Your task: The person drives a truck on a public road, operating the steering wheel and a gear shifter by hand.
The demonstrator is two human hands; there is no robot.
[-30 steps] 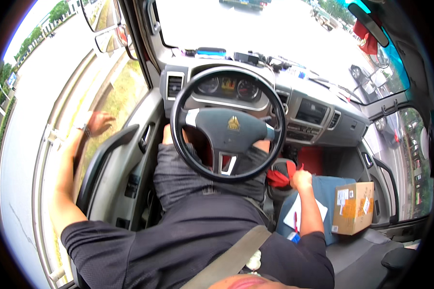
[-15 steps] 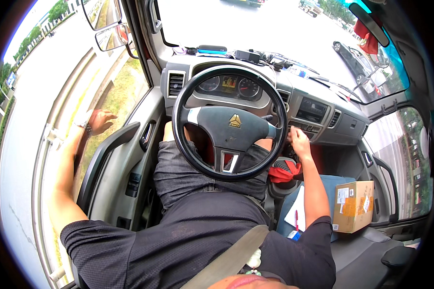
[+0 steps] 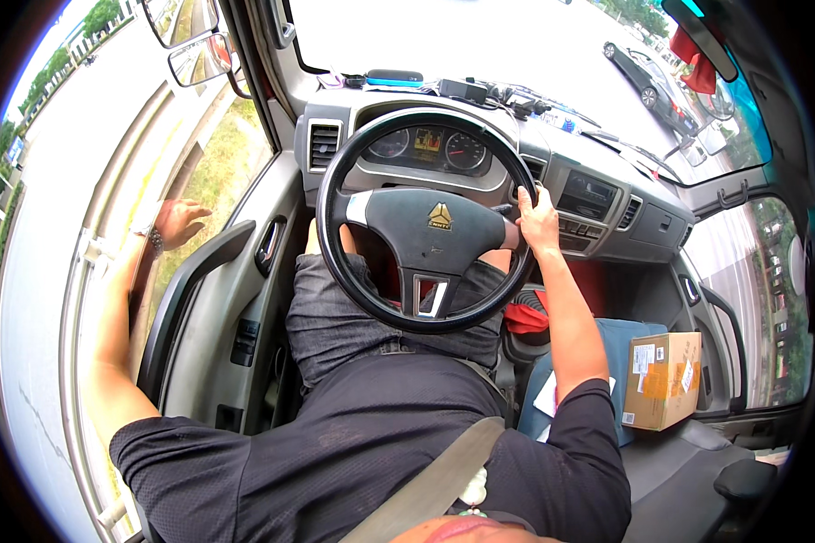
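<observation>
I sit at a black steering wheel (image 3: 412, 253) with a gold emblem on its hub. The wheel's right rim is in the grip of my right hand (image 3: 540, 223), its thumb and fingers around the edge. On the other side, my left arm reaches out past the door at the side window. My left hand (image 3: 181, 223) hangs there with its fingers spread and holds nothing; a watch (image 3: 155, 239) is on that wrist. Behind the wheel the instrument cluster (image 3: 428, 148) is lit. A belt (image 3: 430, 480) crosses my chest.
A cardboard box (image 3: 661, 380) and white paper (image 3: 545, 396) lie on the blue seat to my right. Red cloth (image 3: 525, 319) wraps the lever beside my seat. Small devices, among them a black box (image 3: 463, 90), sit on the dashboard. Outside, a dark car (image 3: 650, 83) shows ahead on the right.
My right hand has left the dashboard controls and risen onto the wheel's right rim. My left hand stays outside. The dark car has shifted left in the windscreen.
</observation>
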